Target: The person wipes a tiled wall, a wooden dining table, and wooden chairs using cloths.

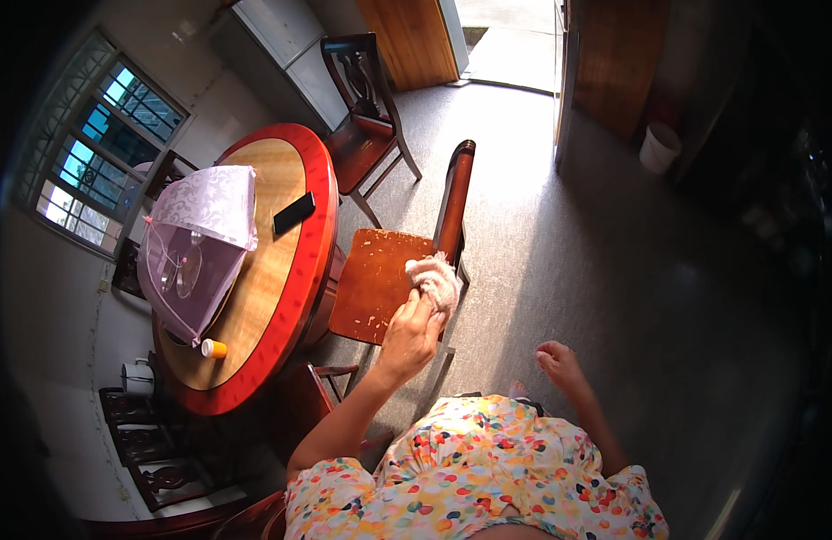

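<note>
My left hand (410, 337) grips a bunched, pale pink cloth (435, 282). The cloth is at the lower part of a wooden chair's backrest (455, 196), over the edge of its seat. The reddish-brown chair seat (372, 283) has worn, chipped patches in its finish. I cannot tell how firmly the cloth presses on the wood. My right hand (557, 361) hangs over the floor at my right side, its fingers curled with nothing visible in them.
Left of the chair stands a round table with a red rim (321, 158), bearing a pink mesh food cover (206, 223), a black phone (294, 213) and an orange cup with a white lid (214, 348). Another chair (362, 148) stands beyond. A white bucket (659, 147) sits near the doorway (510, 47).
</note>
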Tool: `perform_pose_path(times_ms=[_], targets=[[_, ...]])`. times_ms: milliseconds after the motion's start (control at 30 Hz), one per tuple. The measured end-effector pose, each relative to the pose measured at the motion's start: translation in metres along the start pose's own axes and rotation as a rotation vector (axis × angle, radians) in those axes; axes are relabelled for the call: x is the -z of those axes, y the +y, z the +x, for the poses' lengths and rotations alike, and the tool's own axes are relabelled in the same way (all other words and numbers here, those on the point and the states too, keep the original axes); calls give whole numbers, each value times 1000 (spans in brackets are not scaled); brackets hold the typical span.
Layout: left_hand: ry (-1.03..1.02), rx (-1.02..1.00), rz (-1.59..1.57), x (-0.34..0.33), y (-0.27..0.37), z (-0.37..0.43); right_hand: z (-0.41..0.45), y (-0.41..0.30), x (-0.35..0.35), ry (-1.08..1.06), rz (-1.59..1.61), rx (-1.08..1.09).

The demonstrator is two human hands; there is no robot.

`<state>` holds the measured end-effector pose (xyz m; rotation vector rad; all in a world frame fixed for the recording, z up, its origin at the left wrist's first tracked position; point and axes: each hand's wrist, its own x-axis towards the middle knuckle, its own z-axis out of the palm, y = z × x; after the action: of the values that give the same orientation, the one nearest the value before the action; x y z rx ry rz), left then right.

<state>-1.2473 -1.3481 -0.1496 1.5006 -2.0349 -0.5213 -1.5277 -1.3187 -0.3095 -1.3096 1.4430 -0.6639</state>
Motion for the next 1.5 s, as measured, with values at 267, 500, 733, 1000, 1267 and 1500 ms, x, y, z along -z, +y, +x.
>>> perform_pose_path(times_ms=[267,500,733,1000,1267,1500], targets=[[-20,-51,155,-5,8,36,-3,1,2,1,8,33],[42,-86,219,-32,-35,167,-15,12,8,50,76,9],[85,-105,299,-40,-65,220,-25,8,10,58,48,-39],[173,93,-119,-32,-69,155,-22,4,5,36,20,-23],[107,375,-500,-19,-49,29,-16,-16,-1,-43,-8,-43],[45,620,-896,-7,-39,-19,-9,-10,-11,-55,-17,-9]])
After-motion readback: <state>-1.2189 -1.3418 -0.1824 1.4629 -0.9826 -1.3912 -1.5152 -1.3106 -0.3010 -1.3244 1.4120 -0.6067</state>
